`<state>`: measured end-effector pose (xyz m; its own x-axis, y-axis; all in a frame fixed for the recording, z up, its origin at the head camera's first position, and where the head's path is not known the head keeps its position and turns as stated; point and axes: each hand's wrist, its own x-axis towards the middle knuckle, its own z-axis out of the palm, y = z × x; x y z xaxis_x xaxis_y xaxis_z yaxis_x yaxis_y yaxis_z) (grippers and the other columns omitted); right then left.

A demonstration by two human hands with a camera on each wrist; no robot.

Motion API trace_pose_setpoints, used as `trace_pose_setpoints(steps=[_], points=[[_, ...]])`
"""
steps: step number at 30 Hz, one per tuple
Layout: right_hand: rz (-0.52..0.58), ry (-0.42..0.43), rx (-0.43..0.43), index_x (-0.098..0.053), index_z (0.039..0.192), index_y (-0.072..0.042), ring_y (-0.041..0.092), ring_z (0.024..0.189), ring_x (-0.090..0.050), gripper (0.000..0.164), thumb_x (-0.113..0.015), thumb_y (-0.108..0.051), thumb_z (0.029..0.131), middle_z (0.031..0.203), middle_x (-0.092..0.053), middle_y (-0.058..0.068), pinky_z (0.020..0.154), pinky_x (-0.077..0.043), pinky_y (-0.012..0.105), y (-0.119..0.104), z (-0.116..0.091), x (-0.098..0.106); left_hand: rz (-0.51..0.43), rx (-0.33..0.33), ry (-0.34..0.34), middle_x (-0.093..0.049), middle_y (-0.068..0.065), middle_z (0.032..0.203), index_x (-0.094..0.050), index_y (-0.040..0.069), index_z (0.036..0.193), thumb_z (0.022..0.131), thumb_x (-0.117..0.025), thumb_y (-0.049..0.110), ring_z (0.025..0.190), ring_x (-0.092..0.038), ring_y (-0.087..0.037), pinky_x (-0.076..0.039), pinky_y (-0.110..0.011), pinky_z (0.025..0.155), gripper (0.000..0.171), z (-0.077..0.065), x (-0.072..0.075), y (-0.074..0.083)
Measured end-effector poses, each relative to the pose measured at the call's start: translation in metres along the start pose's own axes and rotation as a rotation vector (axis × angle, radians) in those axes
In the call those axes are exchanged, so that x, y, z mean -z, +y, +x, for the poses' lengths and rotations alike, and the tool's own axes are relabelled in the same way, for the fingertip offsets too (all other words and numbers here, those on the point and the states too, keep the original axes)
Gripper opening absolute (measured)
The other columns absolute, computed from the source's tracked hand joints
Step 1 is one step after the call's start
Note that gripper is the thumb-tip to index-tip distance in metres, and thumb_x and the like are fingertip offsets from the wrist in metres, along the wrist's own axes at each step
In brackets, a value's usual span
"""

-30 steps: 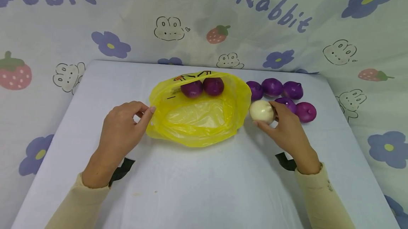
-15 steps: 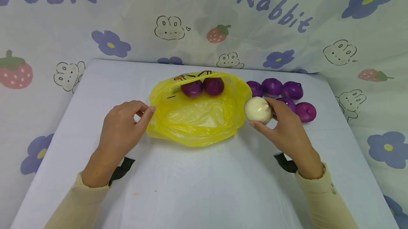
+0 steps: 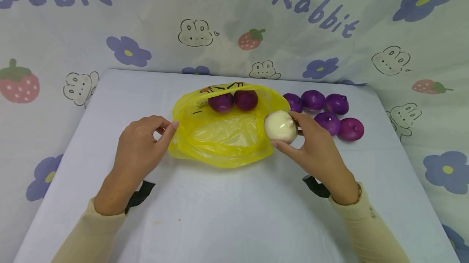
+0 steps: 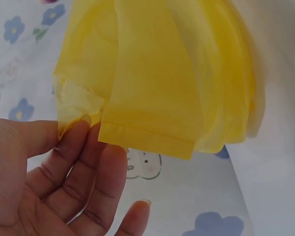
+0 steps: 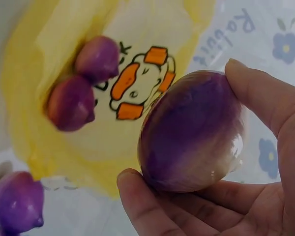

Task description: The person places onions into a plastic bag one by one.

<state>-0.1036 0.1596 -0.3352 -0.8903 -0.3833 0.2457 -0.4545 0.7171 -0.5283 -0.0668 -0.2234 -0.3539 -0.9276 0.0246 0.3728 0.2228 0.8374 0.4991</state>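
My left hand [image 3: 139, 149] pinches the left edge of a yellow plastic bag [image 3: 225, 158] between thumb and fingertips; the left wrist view shows the thumb and fingers [image 4: 110, 182] at its edge. The bag's mouth gapes, and two purple onions [image 3: 245, 100] sit inside toward the back. In my right hand [image 3: 316, 149] is a glossy onion [image 3: 280, 127], gripped between thumb and fingers at the bag's right rim. Its upper face looks cream from above, while the right wrist view shows purple on the onion [image 5: 187, 128] too.
Several purple onions [image 3: 313, 100] lie grouped on the white table [image 3: 227, 222] to the right of the bag, partly behind it. A patterned cloth [image 3: 220, 6] with flowers, rabbits and strawberries hangs behind the table.
My right hand has carried the cream-and-purple onion leftward, from beside the purple onions to the bag's right rim. The left hand and the bag have barely moved.
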Motion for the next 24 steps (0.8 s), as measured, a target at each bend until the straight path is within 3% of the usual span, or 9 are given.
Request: trace_pose_setpoints(steps=[6, 11, 14, 24], points=[[-0.038, -0.111, 0.036, -0.055, 0.141, 0.0, 0.025, 0.102, -0.063, 0.079, -0.092, -0.038, 0.082, 0.128, -0.065, 0.012, 0.088, -0.057, 0.044, -0.017, 0.006, -0.013, -0.007, -0.009, -0.017, -0.071, -0.006, 0.082, -0.076, 0.004, 0.093, 0.1, -0.073, 0.02, 0.066, -0.056, -0.022, -0.044, -0.041, 0.063, 0.017, -0.001, -0.003, 0.001], [-0.061, -0.209, 0.035, -0.051, 0.148, -0.005, 0.028, 0.118, -0.063, 0.081, -0.086, -0.045, 0.087, 0.14, -0.061, 0.013, 0.096, -0.055, 0.047, -0.029, 0.017, -0.025, -0.023, -0.002, -0.034, -0.072, -0.007, 0.084, -0.076, 0.004, 0.094, 0.1, -0.074, 0.022, 0.068, -0.058, -0.023, -0.045, -0.042, 0.064, 0.018, 0.0, -0.007, 0.002], [-0.071, -0.264, 0.054, -0.048, 0.15, -0.008, 0.028, 0.124, -0.06, 0.08, -0.083, -0.046, 0.089, 0.143, -0.058, 0.012, 0.098, -0.054, 0.047, -0.039, 0.028, -0.034, -0.018, 0.008, -0.038, -0.072, -0.006, 0.084, -0.076, 0.005, 0.094, 0.1, -0.074, 0.022, 0.069, -0.058, -0.024, -0.045, -0.042, 0.064, 0.019, -0.001, -0.007, 0.002], [-0.085, -0.379, 0.166, -0.047, 0.147, -0.006, 0.023, 0.114, -0.061, 0.076, -0.082, -0.044, 0.091, 0.136, -0.06, 0.012, 0.099, -0.053, 0.04, -0.065, 0.075, -0.07, -0.018, 0.0, -0.001, -0.071, -0.007, 0.083, -0.076, 0.004, 0.092, 0.099, -0.074, 0.021, 0.066, -0.057, -0.024, -0.043, -0.043, 0.064, 0.019, -0.001, -0.002, 0.0]])
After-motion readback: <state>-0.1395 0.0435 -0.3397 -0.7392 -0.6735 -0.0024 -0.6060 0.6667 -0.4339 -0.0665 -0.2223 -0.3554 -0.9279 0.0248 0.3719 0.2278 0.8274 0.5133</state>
